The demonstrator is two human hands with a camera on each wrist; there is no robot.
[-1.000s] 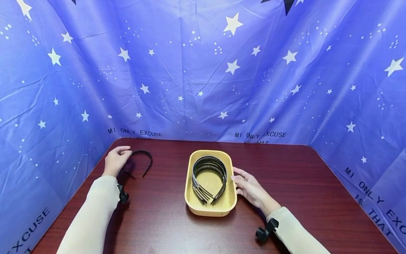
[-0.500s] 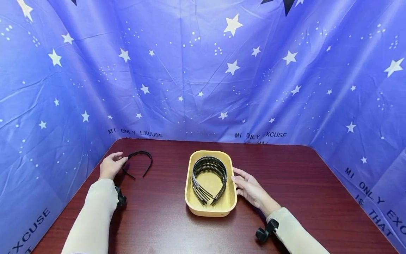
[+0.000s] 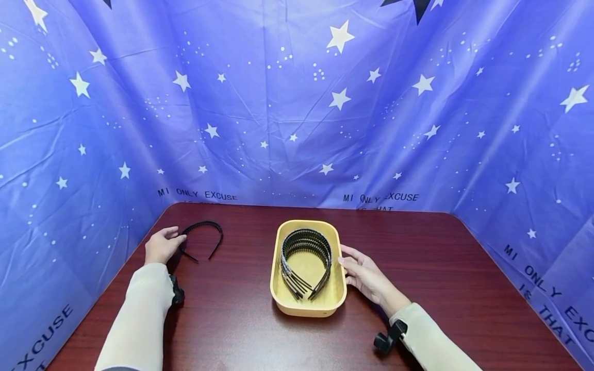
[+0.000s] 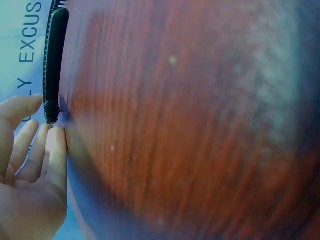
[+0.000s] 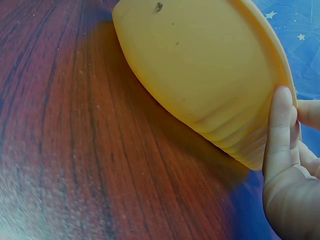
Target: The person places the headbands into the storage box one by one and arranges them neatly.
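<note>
A black toothed headband (image 3: 220, 234) lies on the table at the left, its two tips toward me. At its left side is my left hand (image 3: 159, 247), fingertips right by the band. In the left wrist view, thumb and fingers (image 4: 57, 150) are spread apart around the headband's end (image 4: 54, 70). My right hand (image 3: 368, 275) holds the right side of a yellow plastic tub (image 3: 308, 310), thumb at the rim and fingers along the outer wall (image 5: 200, 65). Inside the tub, several dark headbands (image 3: 306, 239) are nested together in a stack, some with glittery silver edges.
The dark red wood-grain table (image 3: 241, 288) extends around the tub, with its far edge against a blue star-patterned curtain (image 3: 278, 103). Curtains also hang along both sides. Black wrist cameras (image 3: 391, 336) sit at both cuffs.
My left hand has drawn back to the left and slightly toward me, uncovering more of the loose headband, which stays in place. The right hand and tub have not moved.
</note>
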